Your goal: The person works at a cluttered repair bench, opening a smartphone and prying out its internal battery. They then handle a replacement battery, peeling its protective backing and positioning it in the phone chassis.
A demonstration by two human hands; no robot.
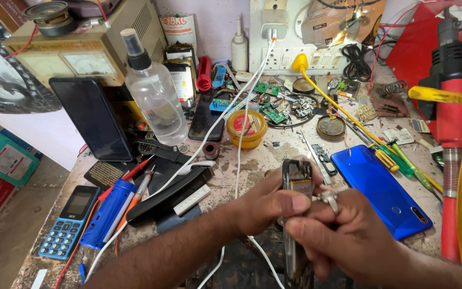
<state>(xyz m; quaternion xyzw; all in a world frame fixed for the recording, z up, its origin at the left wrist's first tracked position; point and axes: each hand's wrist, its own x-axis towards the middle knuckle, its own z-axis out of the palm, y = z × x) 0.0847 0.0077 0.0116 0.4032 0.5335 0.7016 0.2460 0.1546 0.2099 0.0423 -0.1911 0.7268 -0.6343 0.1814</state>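
So an opened-up phone frame [297,187] is held upright on its edge, just above the desk [252,166], between both hands. The left hand [266,206] is wrapped round it, grip closed tight, thumb pressed flat on the near side. The right hand [343,230] is pinched onto the lower edge, ring visible. A blue phone back [380,190] is lying just beside, white cable [239,139] underneath.
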